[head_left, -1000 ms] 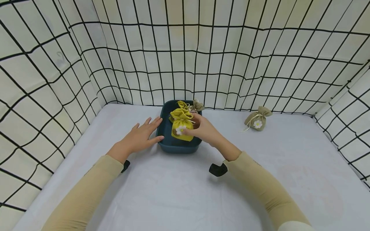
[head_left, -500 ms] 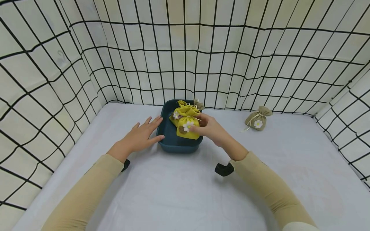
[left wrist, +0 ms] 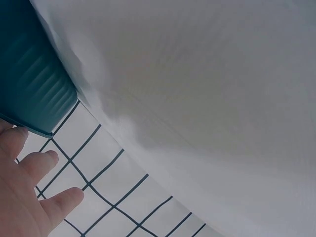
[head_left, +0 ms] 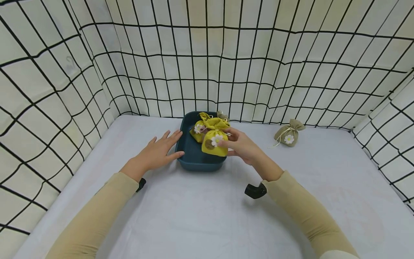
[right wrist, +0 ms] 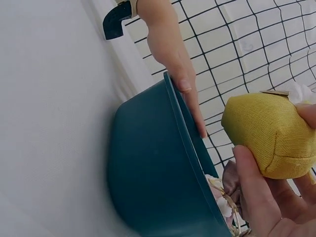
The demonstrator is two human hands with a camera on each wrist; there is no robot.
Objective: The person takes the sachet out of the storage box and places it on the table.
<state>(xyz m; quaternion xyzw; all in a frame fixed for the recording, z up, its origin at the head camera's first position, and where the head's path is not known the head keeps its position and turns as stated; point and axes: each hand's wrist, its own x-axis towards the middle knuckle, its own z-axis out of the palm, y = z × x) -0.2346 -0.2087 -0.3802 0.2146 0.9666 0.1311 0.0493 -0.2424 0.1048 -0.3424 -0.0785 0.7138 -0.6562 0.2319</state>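
My right hand (head_left: 244, 147) grips a yellow drawstring pouch (head_left: 217, 151) with a white flower on its front. It holds the pouch above the right side of a dark teal basin (head_left: 200, 167). In the right wrist view the pouch (right wrist: 261, 131) is clear of the rim, with the thumb and fingers around it. Another yellow pouch (head_left: 195, 136) and a brownish one (head_left: 222, 116) lie inside the basin, partly hidden. My left hand (head_left: 158, 153) rests with spread, straight fingers on the basin's left rim; the left wrist view shows its fingers (left wrist: 42, 165) beside the teal wall.
An olive-beige drawstring pouch (head_left: 288, 136) with a white flower lies on the white tabletop (head_left: 200, 216) to the right. Behind the basin stands a white backdrop (head_left: 252, 43) with black grid lines, which also runs along both sides.
My right hand has moved rightward with the yellow pouch, uncovering more of the yellow pouch in the basin. The left hand has stayed at the rim.
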